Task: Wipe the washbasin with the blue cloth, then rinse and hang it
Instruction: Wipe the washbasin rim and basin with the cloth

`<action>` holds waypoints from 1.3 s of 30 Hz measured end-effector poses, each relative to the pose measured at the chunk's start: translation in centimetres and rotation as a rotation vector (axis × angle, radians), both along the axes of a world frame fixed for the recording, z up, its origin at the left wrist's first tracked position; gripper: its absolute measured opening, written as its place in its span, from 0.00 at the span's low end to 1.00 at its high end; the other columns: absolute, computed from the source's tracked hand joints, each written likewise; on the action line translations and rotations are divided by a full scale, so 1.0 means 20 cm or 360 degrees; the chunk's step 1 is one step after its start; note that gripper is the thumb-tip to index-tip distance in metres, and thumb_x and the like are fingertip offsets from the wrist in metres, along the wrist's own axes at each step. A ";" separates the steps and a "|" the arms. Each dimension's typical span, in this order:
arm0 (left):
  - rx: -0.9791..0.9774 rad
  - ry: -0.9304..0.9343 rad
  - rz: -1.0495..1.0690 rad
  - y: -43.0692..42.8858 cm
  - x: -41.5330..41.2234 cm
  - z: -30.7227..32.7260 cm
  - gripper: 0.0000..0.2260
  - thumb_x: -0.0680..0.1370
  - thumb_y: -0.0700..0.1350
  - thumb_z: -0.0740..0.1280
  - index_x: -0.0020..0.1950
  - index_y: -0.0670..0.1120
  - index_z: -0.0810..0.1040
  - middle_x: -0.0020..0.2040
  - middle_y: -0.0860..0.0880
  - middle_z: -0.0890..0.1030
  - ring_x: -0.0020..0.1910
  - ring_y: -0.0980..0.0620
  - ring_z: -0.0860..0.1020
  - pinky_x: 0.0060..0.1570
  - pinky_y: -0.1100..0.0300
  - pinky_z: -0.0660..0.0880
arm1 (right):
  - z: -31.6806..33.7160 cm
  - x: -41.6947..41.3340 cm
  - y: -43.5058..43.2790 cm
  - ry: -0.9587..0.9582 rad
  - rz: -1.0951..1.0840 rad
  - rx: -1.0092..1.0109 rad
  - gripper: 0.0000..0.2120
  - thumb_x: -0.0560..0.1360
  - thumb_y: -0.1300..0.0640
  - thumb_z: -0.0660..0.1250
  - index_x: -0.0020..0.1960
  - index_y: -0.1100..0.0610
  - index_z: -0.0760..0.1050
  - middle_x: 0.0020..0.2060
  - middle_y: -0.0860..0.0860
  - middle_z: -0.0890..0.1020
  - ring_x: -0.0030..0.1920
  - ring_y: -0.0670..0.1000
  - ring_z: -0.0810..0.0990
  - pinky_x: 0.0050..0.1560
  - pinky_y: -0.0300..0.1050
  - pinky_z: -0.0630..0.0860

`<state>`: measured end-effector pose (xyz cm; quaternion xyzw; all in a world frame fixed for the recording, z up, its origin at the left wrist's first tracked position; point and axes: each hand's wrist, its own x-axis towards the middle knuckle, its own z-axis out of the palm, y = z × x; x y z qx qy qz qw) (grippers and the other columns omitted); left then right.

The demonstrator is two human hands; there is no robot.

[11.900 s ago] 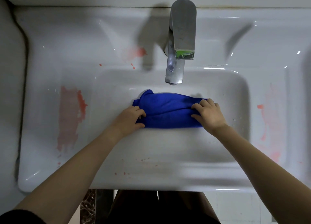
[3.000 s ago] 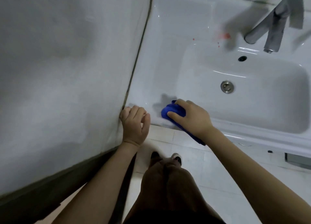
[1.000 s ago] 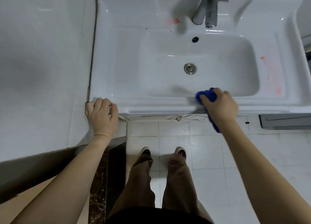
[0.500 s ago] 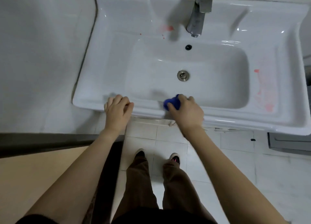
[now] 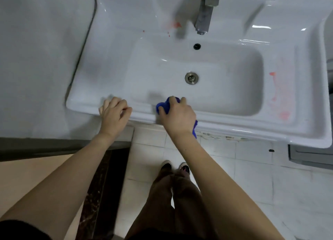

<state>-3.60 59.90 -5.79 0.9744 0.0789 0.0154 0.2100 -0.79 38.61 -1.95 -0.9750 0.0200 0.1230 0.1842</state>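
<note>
The white washbasin point(image 5: 111, 59) fills the upper part of the view, with a steel tap point(image 5: 205, 11) at the back and a drain point(image 5: 191, 78) in the bowl. My right hand point(image 5: 177, 116) presses the bunched blue cloth point(image 5: 164, 107) against the basin's front rim, left of centre; a tail of cloth hangs below my wrist. My left hand point(image 5: 114, 114) rests with curled fingers on the front rim near the left corner, holding nothing. Red stains remain near the tap point(image 5: 175, 25) and on the right ledge point(image 5: 279, 99).
A pale wall point(image 5: 36, 59) meets the basin on the left, with a dark ledge point(image 5: 45, 147) below it. My legs and shoes point(image 5: 175, 167) stand on white floor tiles. A grey fixture point(image 5: 310, 154) sits under the basin's right end.
My right hand has slid the cloth leftward along the front rim, from right of centre to left of centre. The left hand has stayed on the front rim near the left corner.
</note>
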 end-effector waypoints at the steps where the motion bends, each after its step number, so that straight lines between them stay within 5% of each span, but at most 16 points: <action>1: -0.0015 0.0008 -0.0027 0.01 0.00 0.00 0.12 0.76 0.53 0.58 0.40 0.47 0.72 0.47 0.50 0.74 0.51 0.46 0.67 0.47 0.55 0.57 | 0.01 0.00 0.06 0.0024 0.0057 0.0039 0.16 0.78 0.44 0.60 0.57 0.54 0.73 0.50 0.55 0.74 0.37 0.56 0.68 0.34 0.45 0.63; 5: -0.0061 0.0046 -0.0040 0.02 0.00 0.03 0.12 0.75 0.54 0.59 0.40 0.48 0.73 0.48 0.50 0.74 0.53 0.46 0.67 0.46 0.56 0.57 | 0.01 -0.03 -0.23 -0.0037 -0.0027 0.0066 0.18 0.77 0.41 0.61 0.58 0.53 0.74 0.48 0.55 0.75 0.40 0.58 0.74 0.35 0.45 0.66; 11: -0.0022 0.0059 -0.0024 0.00 0.01 0.02 0.11 0.75 0.53 0.59 0.40 0.47 0.74 0.49 0.50 0.74 0.53 0.46 0.66 0.46 0.56 0.55 | 0.06 -0.10 -1.13 -0.0019 -0.0797 -0.0221 0.22 0.75 0.40 0.62 0.63 0.52 0.73 0.53 0.58 0.75 0.47 0.63 0.78 0.41 0.48 0.69; 14: -0.0018 0.0081 -0.0007 -0.01 0.01 0.03 0.11 0.75 0.52 0.59 0.40 0.47 0.73 0.48 0.50 0.73 0.52 0.47 0.65 0.46 0.55 0.55 | 0.02 -0.09 -0.97 -0.0063 -0.0776 -0.0206 0.19 0.74 0.42 0.64 0.58 0.52 0.75 0.52 0.59 0.75 0.44 0.63 0.78 0.39 0.48 0.70; 21: 0.0000 0.0071 -0.0098 0.03 0.00 0.04 0.14 0.74 0.56 0.56 0.41 0.48 0.74 0.50 0.47 0.73 0.55 0.42 0.67 0.47 0.53 0.57 | 0.03 0.00 0.05 0.0071 -0.0006 0.0032 0.16 0.78 0.45 0.61 0.56 0.55 0.75 0.51 0.56 0.75 0.44 0.59 0.77 0.35 0.46 0.65; 25: -0.0021 0.0080 -0.0082 0.01 0.01 0.04 0.18 0.73 0.58 0.54 0.42 0.47 0.76 0.50 0.45 0.74 0.56 0.41 0.68 0.46 0.56 0.54 | 0.01 -0.03 -0.33 -0.0045 -0.0150 0.0020 0.16 0.76 0.43 0.62 0.56 0.53 0.75 0.49 0.55 0.76 0.43 0.60 0.77 0.37 0.46 0.70; 32: 0.0012 0.0119 -0.0073 0.01 0.01 0.04 0.20 0.73 0.59 0.53 0.42 0.45 0.76 0.50 0.44 0.73 0.54 0.41 0.67 0.49 0.51 0.59 | 0.04 -0.09 -1.40 -0.0069 -0.0931 -0.0285 0.21 0.73 0.38 0.62 0.58 0.51 0.75 0.51 0.56 0.78 0.43 0.59 0.77 0.40 0.47 0.72; 35: 0.0017 0.0128 -0.0063 0.01 0.01 0.04 0.19 0.73 0.58 0.53 0.43 0.46 0.76 0.51 0.44 0.74 0.55 0.41 0.67 0.51 0.48 0.62 | 0.04 -0.11 -1.35 -0.0066 -0.1049 -0.0250 0.21 0.73 0.39 0.62 0.61 0.49 0.74 0.54 0.55 0.76 0.44 0.59 0.77 0.41 0.48 0.72; 39: 0.0042 0.0146 -0.0068 0.01 0.01 0.03 0.17 0.74 0.57 0.53 0.43 0.47 0.74 0.51 0.44 0.73 0.54 0.42 0.67 0.52 0.48 0.62 | -0.02 -0.10 -0.68 -0.0149 -0.0692 -0.0082 0.18 0.73 0.40 0.63 0.58 0.49 0.76 0.53 0.55 0.75 0.47 0.62 0.79 0.41 0.48 0.72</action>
